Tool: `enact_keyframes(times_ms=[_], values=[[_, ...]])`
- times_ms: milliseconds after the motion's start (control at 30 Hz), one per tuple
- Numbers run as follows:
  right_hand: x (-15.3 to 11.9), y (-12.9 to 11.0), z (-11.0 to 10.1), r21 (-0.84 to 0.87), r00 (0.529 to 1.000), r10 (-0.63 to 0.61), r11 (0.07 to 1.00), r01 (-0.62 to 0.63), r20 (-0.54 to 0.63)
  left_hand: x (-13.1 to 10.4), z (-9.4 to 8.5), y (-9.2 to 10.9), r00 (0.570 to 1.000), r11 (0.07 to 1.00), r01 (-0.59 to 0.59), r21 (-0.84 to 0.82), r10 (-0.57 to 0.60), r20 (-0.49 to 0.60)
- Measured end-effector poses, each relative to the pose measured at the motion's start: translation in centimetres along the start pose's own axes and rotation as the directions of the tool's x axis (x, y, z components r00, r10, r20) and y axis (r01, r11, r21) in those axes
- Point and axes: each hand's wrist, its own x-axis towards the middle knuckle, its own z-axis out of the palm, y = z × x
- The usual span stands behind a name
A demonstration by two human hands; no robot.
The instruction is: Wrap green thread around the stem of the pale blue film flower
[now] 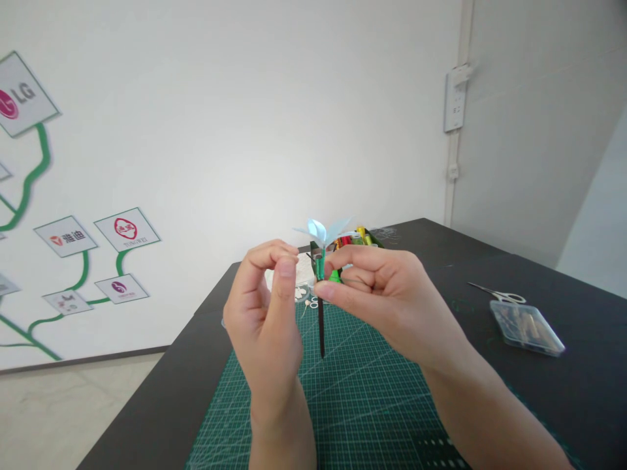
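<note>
My right hand (379,294) pinches a small handmade flower (321,232) by its stem, held upright above the green cutting mat (362,398). The flower has pale blue petals, a green wrapped band just under them, and a dark stick stem (322,329) hanging down. My left hand (267,307) is raised beside it on the left, thumb and fingertips pressed together close to the green band; whether it holds a thin thread or tape I cannot tell.
The mat lies on a black table (563,385). A clear plastic box (526,328) and scissors (499,294) sit at the right. A box of coloured supplies (355,239) and small white bits (306,294) lie behind my hands. The white wall carries logo signs.
</note>
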Motion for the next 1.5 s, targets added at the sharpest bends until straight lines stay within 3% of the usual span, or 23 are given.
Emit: enact_keyframes(times_ms=[300,367,533,600,833,1000,1367,1500], values=[[0.1,0.2,-0.4,0.002,1.0,0.012,1.0,-0.012,-0.018,1.1,-1.3,-1.5,0.985,1.0,0.006,0.025,-0.001,-0.175],[0.1,0.2,-0.4,0.005,1.0,0.017,1.0,-0.017,-0.025,1.2,-1.4,-1.5,0.989,1.0,0.006,0.011,-0.005,-0.148],[0.1,0.3,-0.4,-0.006,1.0,0.015,1.0,-0.016,-0.028,0.7,-1.6,-0.6,0.992,0.998,-0.04,0.042,0.034,0.12],[0.2,0.3,-0.3,-0.016,1.0,-0.004,1.0,0.003,-0.031,0.5,-1.5,-0.2,0.985,0.997,-0.061,0.05,0.052,0.164],[0.3,0.5,-0.1,-0.154,0.997,-0.082,0.985,0.079,-0.012,0.3,-0.9,-0.3,0.988,0.981,-0.147,0.128,0.14,0.058],[0.2,0.5,-0.2,-0.172,0.997,-0.079,0.982,0.078,0.001,0.5,-1.1,-0.6,0.98,0.982,-0.172,0.077,0.163,0.115],[-0.1,0.3,-0.4,-0.173,0.989,0.002,0.985,0.024,0.151,0.1,-1.6,-0.4,0.98,0.999,-0.024,0.046,0.014,0.201],[-0.3,-0.3,-0.6,-0.068,0.983,0.01,0.998,0.003,0.185,0.6,-1.7,-1.2,0.984,0.989,-0.056,0.138,0.031,0.177]])
